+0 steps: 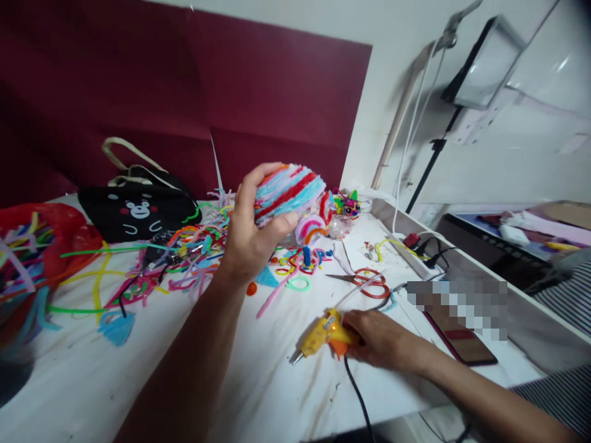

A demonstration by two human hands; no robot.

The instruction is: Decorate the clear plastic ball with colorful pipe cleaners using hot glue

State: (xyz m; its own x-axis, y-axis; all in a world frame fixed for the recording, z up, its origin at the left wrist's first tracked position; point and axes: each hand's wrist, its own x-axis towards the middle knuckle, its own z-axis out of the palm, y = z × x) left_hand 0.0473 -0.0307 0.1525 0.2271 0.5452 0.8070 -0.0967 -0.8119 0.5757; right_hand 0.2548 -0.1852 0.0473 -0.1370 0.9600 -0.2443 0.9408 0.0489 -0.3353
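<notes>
My left hand [249, 231] is raised above the white table [138, 381] and wraps round a ball-shaped craft figure [289, 194] made of pink, blue, red and white pipe cleaners. My right hand [381, 338] rests low on the table at the right, closed on the handle of a yellow hot glue gun [323, 332] whose nozzle points left and down. The gun's black cord [357, 400] runs toward the table's near edge.
Loose coloured pipe cleaners [184, 258] litter the table's middle and left. Red-handled scissors [369, 283] lie behind the glue gun. A black bear-face tote bag [138, 209] sits at the back left, a red plastic bag [41, 246] at far left, a phone [466, 344] at right.
</notes>
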